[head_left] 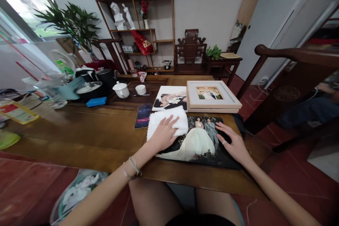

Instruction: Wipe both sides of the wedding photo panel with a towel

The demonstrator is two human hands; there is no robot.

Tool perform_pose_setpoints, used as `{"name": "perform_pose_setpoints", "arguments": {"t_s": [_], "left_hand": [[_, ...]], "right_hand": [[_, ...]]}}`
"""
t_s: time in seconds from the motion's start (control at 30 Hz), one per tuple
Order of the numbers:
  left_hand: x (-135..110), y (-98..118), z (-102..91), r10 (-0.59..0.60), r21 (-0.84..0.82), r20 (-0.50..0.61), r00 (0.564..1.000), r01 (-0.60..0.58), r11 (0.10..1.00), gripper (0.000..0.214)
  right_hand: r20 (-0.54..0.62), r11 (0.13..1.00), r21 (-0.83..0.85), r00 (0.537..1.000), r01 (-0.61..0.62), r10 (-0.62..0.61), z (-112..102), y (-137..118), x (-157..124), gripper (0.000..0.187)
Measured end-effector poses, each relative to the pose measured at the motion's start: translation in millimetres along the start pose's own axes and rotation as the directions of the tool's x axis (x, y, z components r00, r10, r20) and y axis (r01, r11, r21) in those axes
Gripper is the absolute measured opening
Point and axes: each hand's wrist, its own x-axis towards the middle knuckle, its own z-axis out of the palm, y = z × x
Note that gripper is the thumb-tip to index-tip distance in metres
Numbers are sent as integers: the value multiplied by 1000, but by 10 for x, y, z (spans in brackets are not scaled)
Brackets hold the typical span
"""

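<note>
A large wedding photo panel lies flat near the table's front edge, showing a couple in a white gown and a grey suit. My left hand rests on a folded white cloth, fingers spread and lying flat over it. The cloth covers the panel's upper left corner. At the panel's right side, my right hand touches the surface with fingers stretched out and holds nothing. A ring shows on one finger. Just behind the panel lie another photo print and a white framed picture.
A dark phone-like object lies left of the cloth. Farther left are a blue block, a white lidded cup, a black pot and a yellow-liquid bottle. A wooden chair stands right; a waste bin sits below.
</note>
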Motion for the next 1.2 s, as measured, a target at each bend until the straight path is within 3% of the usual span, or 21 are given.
{"name": "perform_pose_setpoints", "arguments": {"t_s": [0.1,0.2,0.27,0.37,0.5,0.6,0.67,0.77,0.87,0.97,1.03,1.1,1.2], "left_hand": [[-352,317,-99,129,-38,26,991,-128,991,21],[-690,637,-231,297,-71,-12,955,-297,952,21],[-799,757,-279,335,-53,-69,940,-339,939,16],[-725,715,-219,252,21,-132,959,-251,968,13],[-324,325,-12,100,93,-22,995,-97,991,15],[-27,33,56,50,98,-9,999,-49,994,18],[77,-47,51,50,85,-12,999,-49,995,21],[31,68,24,97,50,18,995,-98,994,22],[-220,399,8,214,-8,30,976,-214,977,22],[-490,735,4,348,-45,-37,937,-349,936,24],[-565,841,2,373,-54,-67,925,-377,925,26],[-515,804,1,338,-57,-51,940,-341,938,26],[-256,515,7,207,-47,-1,978,-207,977,23]], "right_hand": [[-9,1000,6,1000,0,0,5,-2,3,30],[-15,1000,14,1000,6,-5,10,8,4,30],[-8,1000,14,1000,8,-8,9,18,4,30],[3,1000,12,1000,5,-5,8,30,3,30],[4,1000,11,1000,-4,3,14,35,7,30],[5,1000,10,1000,-1,1,15,32,10,30],[8,1000,10,1000,3,-3,12,27,9,30],[7,1000,8,1000,5,-5,7,17,3,30],[2,1000,-3,1000,9,-9,7,11,-2,30],[12,1000,-16,1000,16,-16,6,13,-5,31],[16,1000,-17,1000,20,-19,6,17,-6,31],[12,1000,-15,1000,18,-18,5,20,-6,31],[8,1000,-6,1000,15,-15,5,19,-5,30]]}}
